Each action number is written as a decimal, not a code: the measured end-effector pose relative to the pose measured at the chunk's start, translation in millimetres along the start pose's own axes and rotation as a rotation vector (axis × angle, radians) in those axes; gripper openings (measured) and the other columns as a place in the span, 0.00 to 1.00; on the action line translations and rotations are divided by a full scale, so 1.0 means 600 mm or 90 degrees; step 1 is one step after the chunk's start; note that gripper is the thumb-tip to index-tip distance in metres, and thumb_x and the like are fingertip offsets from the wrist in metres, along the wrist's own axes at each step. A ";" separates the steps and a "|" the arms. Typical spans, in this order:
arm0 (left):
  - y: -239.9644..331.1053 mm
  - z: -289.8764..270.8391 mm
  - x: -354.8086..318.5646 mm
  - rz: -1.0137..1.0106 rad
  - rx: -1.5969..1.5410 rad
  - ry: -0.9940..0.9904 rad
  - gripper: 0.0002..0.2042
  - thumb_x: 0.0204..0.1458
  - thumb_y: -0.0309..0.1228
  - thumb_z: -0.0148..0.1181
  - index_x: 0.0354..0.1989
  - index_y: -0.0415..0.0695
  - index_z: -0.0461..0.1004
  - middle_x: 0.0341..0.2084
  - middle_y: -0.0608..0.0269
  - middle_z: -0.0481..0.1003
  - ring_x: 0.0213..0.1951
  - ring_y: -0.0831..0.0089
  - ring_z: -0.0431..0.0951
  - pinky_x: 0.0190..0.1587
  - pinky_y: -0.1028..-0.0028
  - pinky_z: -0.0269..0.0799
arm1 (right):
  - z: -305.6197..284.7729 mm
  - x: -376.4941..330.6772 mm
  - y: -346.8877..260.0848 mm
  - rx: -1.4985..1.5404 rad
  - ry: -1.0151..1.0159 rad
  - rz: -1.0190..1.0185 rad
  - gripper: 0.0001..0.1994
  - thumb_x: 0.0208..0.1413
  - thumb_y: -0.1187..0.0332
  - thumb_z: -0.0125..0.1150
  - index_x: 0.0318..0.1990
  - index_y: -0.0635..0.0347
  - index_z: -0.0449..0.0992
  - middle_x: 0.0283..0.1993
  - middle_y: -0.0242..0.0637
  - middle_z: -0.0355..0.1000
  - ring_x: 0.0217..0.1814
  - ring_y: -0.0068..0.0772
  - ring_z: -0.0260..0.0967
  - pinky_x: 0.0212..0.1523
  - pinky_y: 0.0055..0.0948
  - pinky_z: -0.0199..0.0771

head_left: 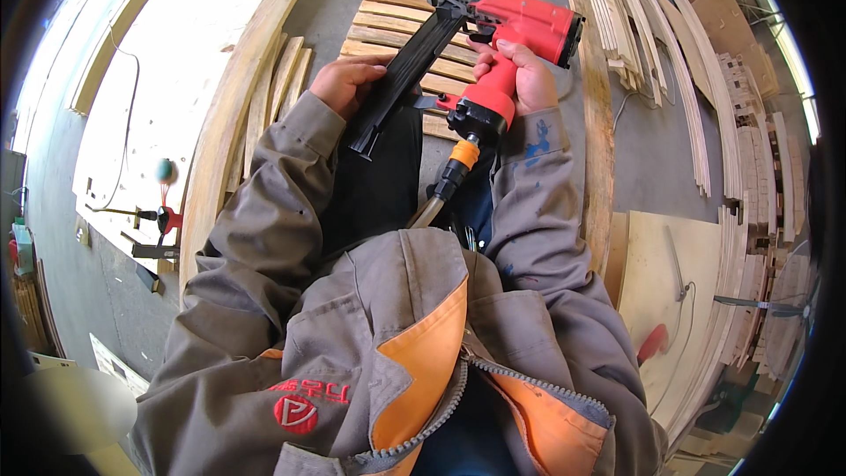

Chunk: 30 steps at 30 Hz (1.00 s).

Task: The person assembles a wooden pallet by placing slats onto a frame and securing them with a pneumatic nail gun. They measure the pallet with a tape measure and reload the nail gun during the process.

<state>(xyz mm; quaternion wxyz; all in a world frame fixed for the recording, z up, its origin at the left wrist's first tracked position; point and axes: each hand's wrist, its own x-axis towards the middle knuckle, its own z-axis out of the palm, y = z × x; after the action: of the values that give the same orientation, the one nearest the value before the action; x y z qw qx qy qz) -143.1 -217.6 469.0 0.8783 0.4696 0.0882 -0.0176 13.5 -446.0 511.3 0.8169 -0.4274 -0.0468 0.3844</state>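
Note:
A red and black pneumatic nail gun (pixel 529 22) is held in front of me, its head toward the upper right. My right hand (pixel 527 75) wraps its red handle, fingers near the trigger. The long black magazine (pixel 405 79) slants down to the left, and my left hand (pixel 351 84) grips its side, thumb on top and the other fingers mostly hidden. An orange and black air hose coupling (pixel 458 163) hangs from the handle's base, with a hose running toward my lap. Beyond the tool lies a row of wooden slats (pixel 388 22).
A pale sheet-topped bench (pixel 167 44) with a wooden edge beam stands at left, with another red and black tool (pixel 167 220) by its corner. Long wooden strips (pixel 617 18) and stacked lumber (pixel 758 150) line the right. A wooden beam (pixel 597 141) runs beside my right arm.

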 end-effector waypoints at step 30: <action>-0.011 0.003 -0.045 0.083 -0.254 -0.176 0.31 0.55 0.26 0.58 0.68 0.35 0.58 0.57 0.50 0.73 0.55 0.62 0.76 0.58 0.62 0.72 | -0.031 0.005 0.030 0.169 -0.179 -0.019 0.31 0.58 0.71 0.54 0.68 0.64 0.54 0.64 0.56 0.63 0.32 0.21 0.64 0.38 0.23 0.74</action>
<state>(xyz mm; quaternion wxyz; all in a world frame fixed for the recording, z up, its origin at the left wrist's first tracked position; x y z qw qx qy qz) -170.0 -224.1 469.2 0.9566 0.2847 -0.0617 -0.0069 12.4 -450.3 485.5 0.8571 -0.2573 -0.1160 0.4310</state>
